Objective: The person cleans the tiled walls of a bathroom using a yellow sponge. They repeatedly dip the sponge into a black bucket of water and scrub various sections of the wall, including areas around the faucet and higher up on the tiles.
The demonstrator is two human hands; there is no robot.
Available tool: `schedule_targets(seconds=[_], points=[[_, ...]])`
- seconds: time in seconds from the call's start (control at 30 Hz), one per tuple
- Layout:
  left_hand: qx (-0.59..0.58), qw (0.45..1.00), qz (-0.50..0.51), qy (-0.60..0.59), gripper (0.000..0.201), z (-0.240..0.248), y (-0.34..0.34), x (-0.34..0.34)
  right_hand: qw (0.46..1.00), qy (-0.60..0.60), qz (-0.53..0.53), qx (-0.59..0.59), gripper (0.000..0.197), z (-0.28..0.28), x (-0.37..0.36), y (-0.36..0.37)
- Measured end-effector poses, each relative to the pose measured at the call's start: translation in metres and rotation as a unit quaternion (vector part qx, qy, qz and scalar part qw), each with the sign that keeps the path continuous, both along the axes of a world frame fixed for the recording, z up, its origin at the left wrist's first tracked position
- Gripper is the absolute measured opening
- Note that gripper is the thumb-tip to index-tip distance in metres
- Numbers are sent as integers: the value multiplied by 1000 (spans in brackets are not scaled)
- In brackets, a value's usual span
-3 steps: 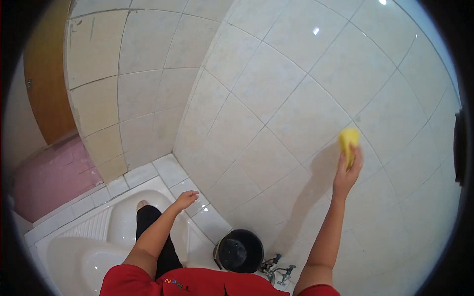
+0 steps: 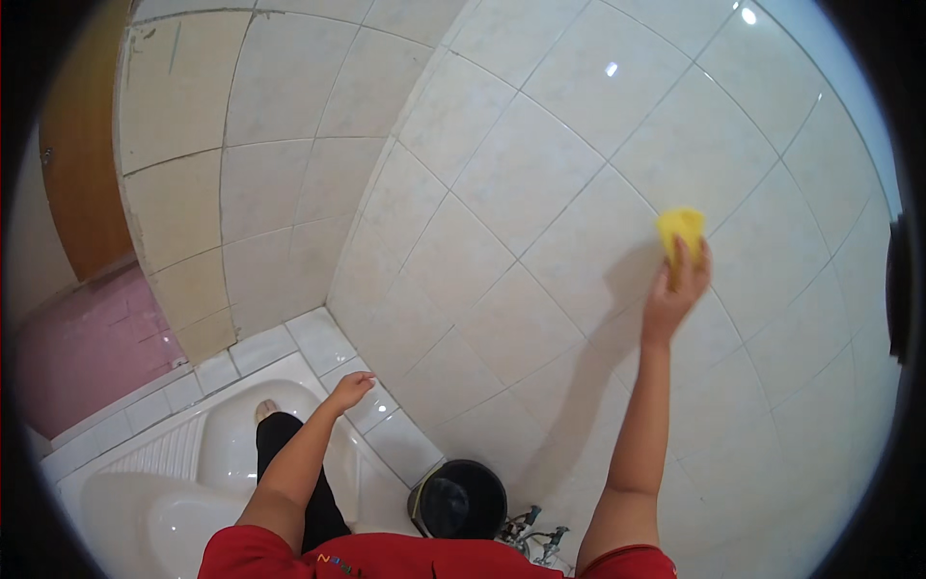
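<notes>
One yellow sponge (image 2: 681,224) sits pinched in the right hand's (image 2: 671,304) grip — the left hand (image 2: 349,391) loosely curled, empty.

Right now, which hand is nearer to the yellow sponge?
Right. The right hand grips the yellow sponge at the tiled wall; the left hand is well apart from it, lower and leftward in view.

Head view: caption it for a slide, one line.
Right grip holds a yellow sponge or cloth up at the tiled wall, a black bucket beside the taps below.
</notes>
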State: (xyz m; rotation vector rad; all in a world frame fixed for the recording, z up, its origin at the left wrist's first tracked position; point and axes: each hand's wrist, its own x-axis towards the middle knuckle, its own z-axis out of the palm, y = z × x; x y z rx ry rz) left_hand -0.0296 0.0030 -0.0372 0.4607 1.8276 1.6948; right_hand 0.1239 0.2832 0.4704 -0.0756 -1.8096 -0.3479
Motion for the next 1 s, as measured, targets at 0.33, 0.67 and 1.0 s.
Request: schedule_targets(seconds=[0.33, 0.67, 1.0], points=[[-117, 988, 58, 81, 52, -41, 7, -80, 798, -495, -5, 345, 45, -146, -186, 31], [-223, 970, 1, 97, 54, -41, 24, -91, 963, -138, -89, 216, 55, 1, -317, -25], [-159, 980, 58, 100, 54, -5, -7, -121, 948, -108, -156, 256, 52, 20, -389, -53]])
